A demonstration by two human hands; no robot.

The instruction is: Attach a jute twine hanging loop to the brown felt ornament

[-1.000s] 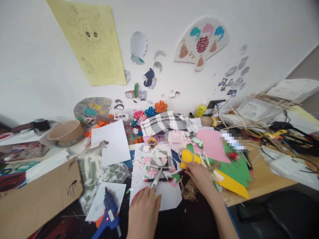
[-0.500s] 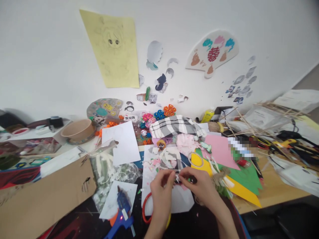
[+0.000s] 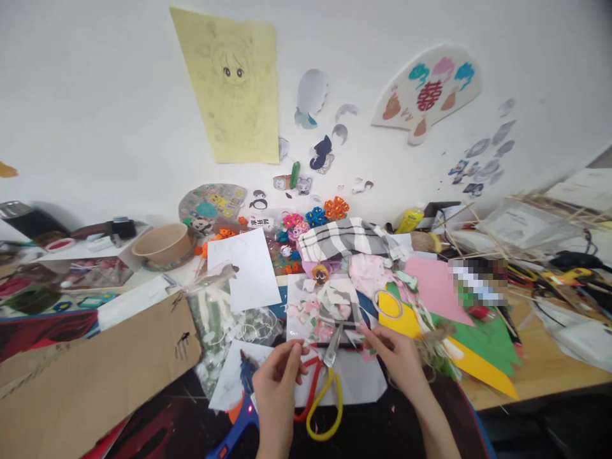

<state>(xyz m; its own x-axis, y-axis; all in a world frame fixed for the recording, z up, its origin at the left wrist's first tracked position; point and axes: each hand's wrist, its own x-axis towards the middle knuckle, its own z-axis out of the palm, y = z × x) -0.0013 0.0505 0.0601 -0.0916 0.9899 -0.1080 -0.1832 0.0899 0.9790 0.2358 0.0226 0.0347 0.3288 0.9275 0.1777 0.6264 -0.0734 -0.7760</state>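
Observation:
My left hand (image 3: 280,376) is closed in a pinch beside the scissors (image 3: 325,389); whatever it may hold is too small to make out. The scissors have one red and one yellow handle, and their blades point away from me. On their other side, my right hand (image 3: 394,357) pinches thumb and finger together by a dark thin stick (image 3: 351,347). Its fingertips may hold a tiny bit I cannot identify. Beyond both hands lie pink and white fabric scraps (image 3: 325,319) on white paper. A blue glue gun (image 3: 239,427) with a glowing red light rests partly behind my left hand.
A large cardboard piece (image 3: 100,370) covers the left front. Clear bags (image 3: 210,331) lie beside it. Checked cloth (image 3: 347,241) and pipe-cleaner flowers (image 3: 315,218) sit at the back. Pink, yellow and green sheets (image 3: 482,344) spread out right, with a twine bundle (image 3: 435,341).
My hands have drawn apart, the left one moving left and towards me. The scissors between them now show more fully. The whole view has shifted slightly left.

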